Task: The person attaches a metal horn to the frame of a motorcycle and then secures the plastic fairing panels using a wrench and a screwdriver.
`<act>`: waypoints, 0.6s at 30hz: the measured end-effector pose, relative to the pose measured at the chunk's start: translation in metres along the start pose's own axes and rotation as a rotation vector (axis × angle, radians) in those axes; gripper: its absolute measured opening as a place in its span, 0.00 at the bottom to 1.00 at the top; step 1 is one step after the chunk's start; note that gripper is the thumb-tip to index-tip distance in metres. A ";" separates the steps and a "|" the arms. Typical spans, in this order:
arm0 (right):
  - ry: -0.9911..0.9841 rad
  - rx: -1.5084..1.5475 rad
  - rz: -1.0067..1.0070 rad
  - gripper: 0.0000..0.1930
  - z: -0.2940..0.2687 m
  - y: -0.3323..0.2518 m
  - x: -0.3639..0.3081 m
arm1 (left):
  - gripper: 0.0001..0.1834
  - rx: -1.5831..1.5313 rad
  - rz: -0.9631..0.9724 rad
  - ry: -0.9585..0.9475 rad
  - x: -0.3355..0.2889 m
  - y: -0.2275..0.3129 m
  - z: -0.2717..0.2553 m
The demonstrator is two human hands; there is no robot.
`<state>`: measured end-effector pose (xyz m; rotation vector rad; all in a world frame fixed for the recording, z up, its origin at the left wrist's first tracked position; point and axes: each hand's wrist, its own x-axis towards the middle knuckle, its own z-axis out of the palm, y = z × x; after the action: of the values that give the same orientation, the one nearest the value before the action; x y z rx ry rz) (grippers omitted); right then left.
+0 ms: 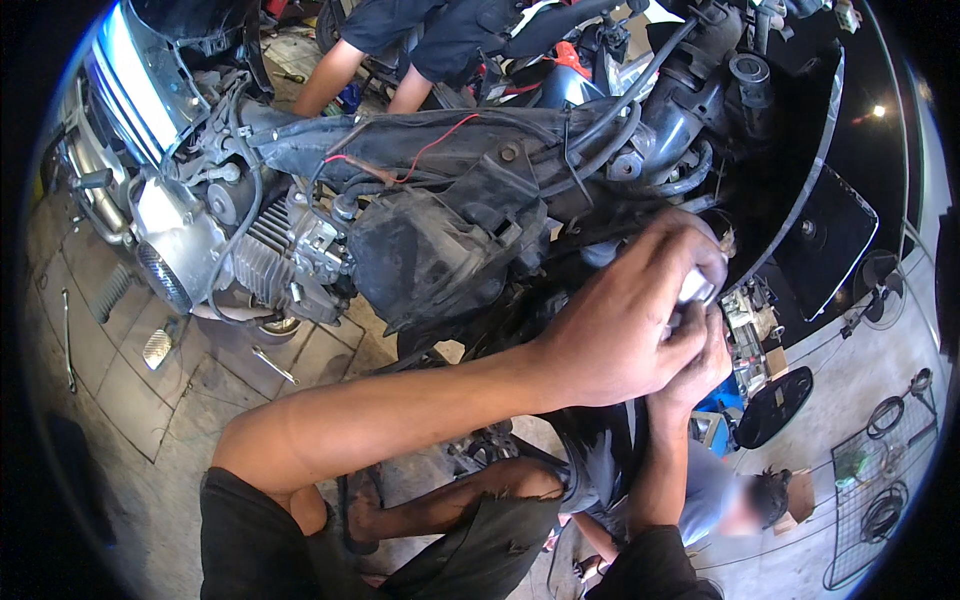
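Note:
A partly stripped motorcycle stands before me, its dark frame tube (400, 140) bare and a red wire (440, 145) lying over it. Both of my hands are close together at its right end. My left hand (635, 315) reaches across, its fingers curled around a small, shiny, pale piece (697, 287) whose kind I cannot make out. Just under it, my right hand (695, 372) has its fingers bent up against the same spot; whether it grips that piece is hidden. A black plastic box (425, 245) sits left of my hands, beside the finned engine (275, 245).
Wrenches (68, 340) (273, 366) lie on the tiled floor at left. Beyond the frame, a co-worker's arms (330, 78) reach down. Another person in a grey shirt (705, 490) is at lower right, near a black mirror (775, 408) and a wire rack (850, 500) with coiled cables.

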<state>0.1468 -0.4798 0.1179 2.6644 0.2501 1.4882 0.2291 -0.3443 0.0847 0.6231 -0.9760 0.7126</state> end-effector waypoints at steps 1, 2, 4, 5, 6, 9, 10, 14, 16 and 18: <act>0.003 0.001 -0.006 0.19 0.000 0.001 -0.001 | 0.17 -0.002 0.036 -0.029 0.001 0.001 -0.001; 0.006 0.005 -0.013 0.20 0.000 0.002 -0.002 | 0.15 0.009 0.084 -0.036 0.000 0.001 -0.004; -0.007 -0.021 -0.044 0.20 0.001 0.002 -0.001 | 0.15 -0.026 0.013 -0.080 0.002 -0.003 -0.011; -0.023 -0.047 -0.069 0.20 0.001 0.002 0.001 | 0.16 -0.044 -0.021 -0.103 0.004 -0.006 -0.014; -0.052 0.007 -0.064 0.21 0.000 0.005 0.000 | 0.18 -0.066 -0.024 -0.152 0.005 -0.008 -0.018; -0.002 0.023 -0.022 0.20 0.002 0.007 -0.002 | 0.20 -0.158 -0.151 -0.180 0.003 -0.006 -0.018; -0.014 0.051 0.089 0.19 0.004 0.012 -0.004 | 0.21 -0.112 -0.171 -0.185 0.002 -0.009 -0.015; 0.031 -0.009 0.087 0.11 0.005 -0.005 0.004 | 0.17 0.162 -0.075 -0.251 0.007 -0.008 -0.016; 0.011 -0.082 0.093 0.13 0.005 -0.003 0.007 | 0.16 0.394 0.019 -0.227 0.012 -0.013 -0.016; -0.022 -0.109 0.151 0.14 0.004 -0.008 0.008 | 0.15 0.518 0.102 -0.190 0.018 -0.016 -0.018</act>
<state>0.1534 -0.4710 0.1211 2.6630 -0.0334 1.4646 0.2580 -0.3360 0.0904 1.1146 -1.0072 1.0233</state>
